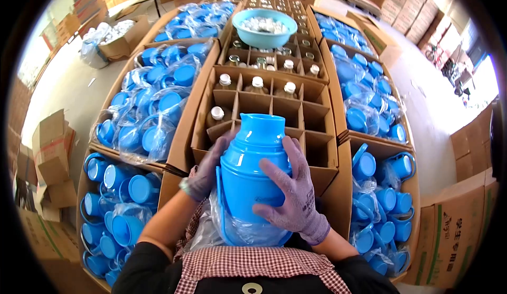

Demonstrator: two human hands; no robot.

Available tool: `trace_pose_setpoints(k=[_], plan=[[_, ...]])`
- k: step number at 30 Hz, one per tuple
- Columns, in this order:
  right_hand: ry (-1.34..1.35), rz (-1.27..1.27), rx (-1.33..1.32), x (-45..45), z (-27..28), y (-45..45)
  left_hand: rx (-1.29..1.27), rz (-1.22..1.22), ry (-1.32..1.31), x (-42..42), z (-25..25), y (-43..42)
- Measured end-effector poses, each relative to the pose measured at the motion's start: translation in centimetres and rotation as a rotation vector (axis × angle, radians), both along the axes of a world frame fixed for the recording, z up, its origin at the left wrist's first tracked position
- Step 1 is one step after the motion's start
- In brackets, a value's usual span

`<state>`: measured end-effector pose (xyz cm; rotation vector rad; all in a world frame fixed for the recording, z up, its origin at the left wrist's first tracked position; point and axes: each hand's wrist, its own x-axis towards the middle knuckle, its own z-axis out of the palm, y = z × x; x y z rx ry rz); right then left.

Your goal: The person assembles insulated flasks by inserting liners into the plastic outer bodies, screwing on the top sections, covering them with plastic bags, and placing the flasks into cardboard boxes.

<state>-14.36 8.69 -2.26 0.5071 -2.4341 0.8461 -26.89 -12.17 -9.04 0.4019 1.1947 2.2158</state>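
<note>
A shiny blue plastic thermos jug (253, 172) with a pouring lip stands in front of my chest, its lower part in a clear plastic bag (248, 233). My left hand (207, 170), gloved, presses against the jug's left side, its fingertips partly hidden behind the shoulder. Opposite it, my right hand (297, 193) in a purple-grey glove cups the right side, thumb and fingers spread over the front. Down the left side hangs the jug's blue handle (221, 209). Just beyond is a divided carton (266, 77) holding several white-capped bottles (257, 84).
A light-blue basin (264, 38) of small whitish pieces sits on the farther divided cartons. Cartons of bagged blue jugs flank me on the left (145, 109) and right (369, 93). Nearer cartons hold blue handled parts (124, 228). Closed boxes (449, 236) stand at lower right.
</note>
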Motion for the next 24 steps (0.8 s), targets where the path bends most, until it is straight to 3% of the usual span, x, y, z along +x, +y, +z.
trace_pose_setpoints(k=[1,3,4,5,7,8,9,10,12,13,14,16,17,18,20,21,22,24], plan=[[-0.024,-0.044,-0.023,-0.2,-0.1,0.3,-0.011,0.009,0.017,0.0,0.0,0.9],[-0.110,-0.006,-0.524,-1.1,-3.5,2.4,-0.030,0.019,0.060,0.8,1.9,1.7],[-0.141,0.010,-0.776,-1.4,-6.0,4.0,-0.342,0.083,0.196,0.7,3.9,1.5],[-0.555,-0.125,-0.603,-1.8,-10.4,8.8,-0.361,0.107,0.254,-0.3,3.2,1.5],[-0.738,-0.238,-0.435,-4.0,-11.3,12.0,-0.410,0.178,0.370,-2.1,1.7,-0.1],[-0.509,-0.225,-0.454,-4.5,-10.6,12.5,-0.435,0.225,0.432,-2.9,0.9,-0.9],[-0.314,-0.143,-0.558,-5.5,-5.1,9.3,-0.467,0.268,0.489,-3.2,0.1,-1.7],[-0.089,-0.016,-0.471,-6.0,-3.7,7.5,-0.500,0.303,0.544,-3.1,-0.8,-2.0],[-0.036,0.120,-0.331,-5.9,-5.6,6.4,-0.272,0.138,0.407,-3.7,-2.0,1.1],[-0.026,0.163,-0.317,-5.9,-7.3,6.3,-0.459,0.167,0.581,-2.2,0.2,1.2],[-0.276,0.068,-0.513,-5.9,-8.9,7.5,-0.690,0.114,0.629,-1.2,1.3,0.7],[-1.026,-0.136,-0.418,-6.5,-11.5,10.8,-1.153,-0.060,0.772,1.1,3.7,-0.4],[-0.580,-0.066,-0.346,-5.9,-11.8,10.5,-1.185,-0.148,0.913,1.2,2.0,-2.8],[-0.352,-0.005,-0.579,-6.0,-8.3,8.2,-0.958,0.008,0.724,0.3,1.0,-1.4],[-0.136,0.157,-0.422,-5.5,-7.5,6.2,-0.395,0.279,0.424,-1.6,-1.0,1.5],[-0.049,0.185,-0.341,-5.2,-7.8,5.2,-0.494,0.288,0.540,-0.7,0.7,1.8],[-0.371,0.123,-0.468,-5.6,-8.5,6.6,-0.592,0.294,0.662,0.1,2.9,1.8],[-1.114,-0.077,-0.556,-6.5,-11.8,10.0,-1.248,-0.219,0.252,-0.1,9.1,1.3]])
